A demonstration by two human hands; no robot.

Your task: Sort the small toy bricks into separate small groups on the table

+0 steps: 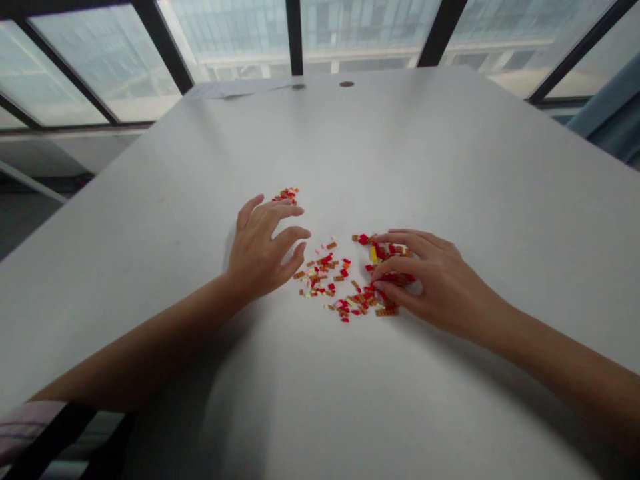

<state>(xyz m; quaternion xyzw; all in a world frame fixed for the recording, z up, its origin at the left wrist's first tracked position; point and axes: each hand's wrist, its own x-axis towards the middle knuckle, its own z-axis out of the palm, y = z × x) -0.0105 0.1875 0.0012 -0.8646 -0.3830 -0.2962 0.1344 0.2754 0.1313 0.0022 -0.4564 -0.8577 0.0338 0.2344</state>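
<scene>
Small toy building bricks (327,263) in red, brown, orange, pale yellow and pink lie loosely spread on the white table between my hands. My left hand (263,250) is at their left side, fingers curved and apart, with nothing in it. Just beyond its fingertips sits a smaller heap of red and orange bricks (286,195), partly hidden by the hand. My right hand (425,270) reaches over the denser right-hand part of the spread. Its thumb and index fingertips come together at the bricks; whatever is between them is too small to make out. A yellow brick (374,253) shows between its fingers.
The white table (400,147) stretches away toward tall windows with dark frames (295,40). At its far edge lie a sheet of paper (225,89) and two round table inserts (347,84). A blue-grey curtain (613,110) hangs at the right.
</scene>
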